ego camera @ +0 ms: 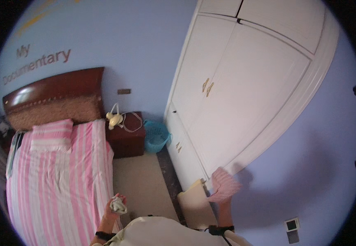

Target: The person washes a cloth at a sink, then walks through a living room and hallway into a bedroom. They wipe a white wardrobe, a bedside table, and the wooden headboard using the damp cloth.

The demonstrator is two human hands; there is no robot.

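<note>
Low in the head view, beside the bed's right edge, my left hand (pixel 112 209) is closed on a crumpled pale cloth (pixel 118 205). My right hand (pixel 224 201) is up near the wardrobe's lower corner and the blue wall; a pink cloth (pixel 225 185) spreads over it and hides most of the fingers. The pink cloth overlaps the base of the white wardrobe (pixel 242 83) in the picture; whether it touches it I cannot tell.
A bed with a pink-striped cover (pixel 58 184) and pillow (pixel 53 136) is at left. A dark wooden nightstand (pixel 125 144) holds a yellow lamp (pixel 114 120). Beside it stands a blue plastic basket (pixel 155 138). A cream-coloured panel-like object (pixel 196 204) is below the wardrobe.
</note>
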